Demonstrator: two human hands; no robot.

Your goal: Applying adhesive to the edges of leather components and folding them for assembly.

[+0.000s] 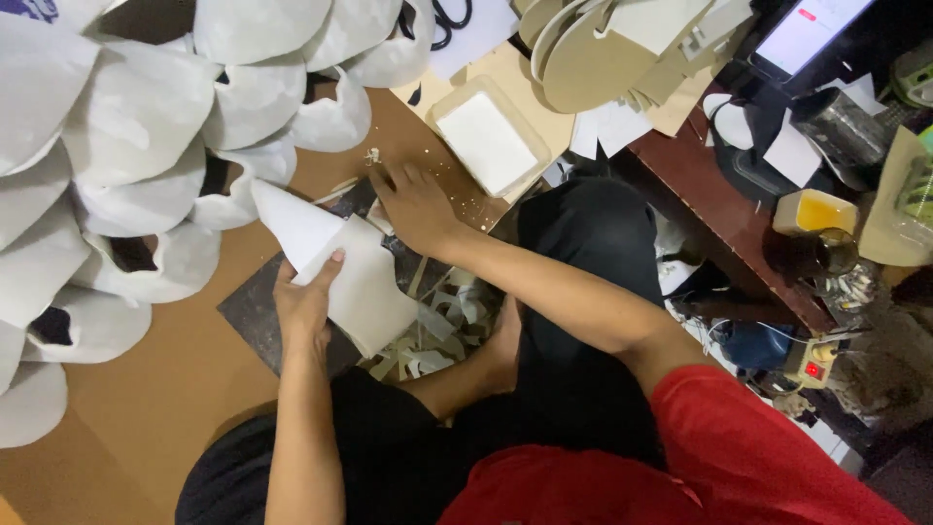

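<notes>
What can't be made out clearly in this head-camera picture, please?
- Head view: the right hand covers whatever its fingertips press on the brown board.
- The left hand hides part of the white sheet.
- The top edge cuts off the scissors.
- The phone screen is too small to read.

Shoe workshop: stacked insoles (603, 53), cut uppers (126, 126).

Single head-worn view, looking steeply down over the wearer's lap, close to both forearms. Brown board floor (146, 408) fills near left; dark red wooden bench (700, 185) crosses far right.
</notes>
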